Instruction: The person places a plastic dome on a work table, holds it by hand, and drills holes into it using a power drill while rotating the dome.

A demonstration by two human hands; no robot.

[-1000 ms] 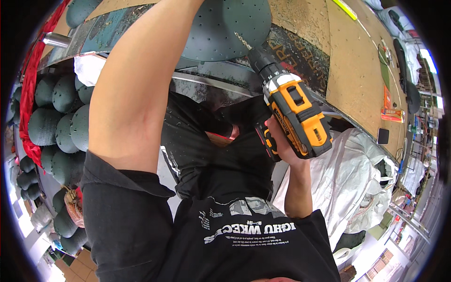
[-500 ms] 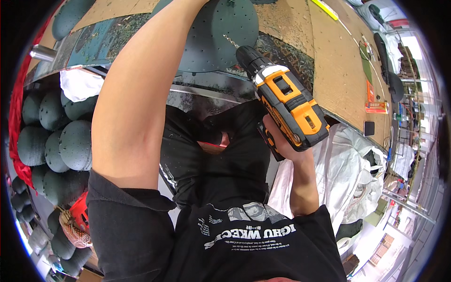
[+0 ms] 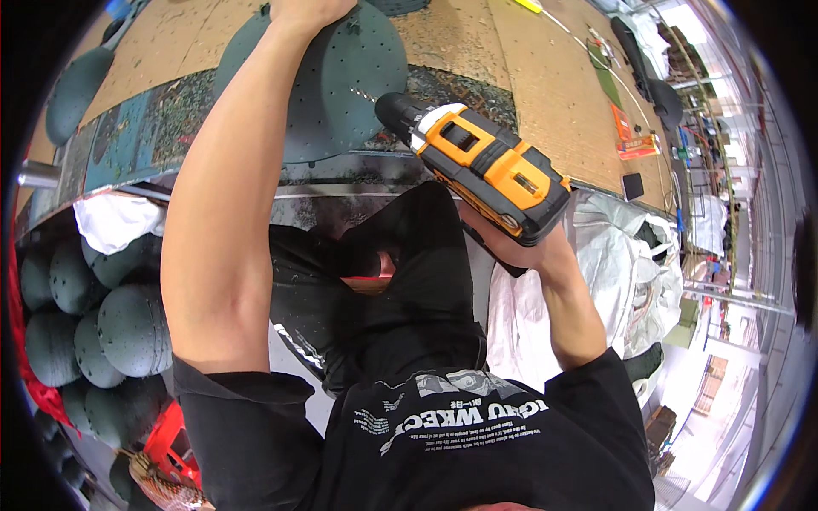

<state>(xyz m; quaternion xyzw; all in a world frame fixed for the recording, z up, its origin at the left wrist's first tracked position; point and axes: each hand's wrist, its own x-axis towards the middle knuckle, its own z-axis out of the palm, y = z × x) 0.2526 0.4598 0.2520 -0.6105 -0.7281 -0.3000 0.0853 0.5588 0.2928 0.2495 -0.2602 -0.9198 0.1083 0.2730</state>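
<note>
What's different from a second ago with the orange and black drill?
The orange and black drill swung to point more leftward in the picture. The round, holed grey-green disc appears lower and farther left as the view shifted. The left hand came into sight. The right hand kept its grip.

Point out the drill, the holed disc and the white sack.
Drill (image 3: 490, 163): head view, on its body.
Holed disc (image 3: 337, 70): head view, on its upper face.
White sack (image 3: 617, 274): head view, on its side.

Ahead of your right hand (image 3: 503, 245), open board (image 3: 554, 111) — you can pass. Left of the grip, drill (image 3: 490, 162) and left forearm (image 3: 230, 187) block; orange box (image 3: 637, 147) ahead-right.
</note>
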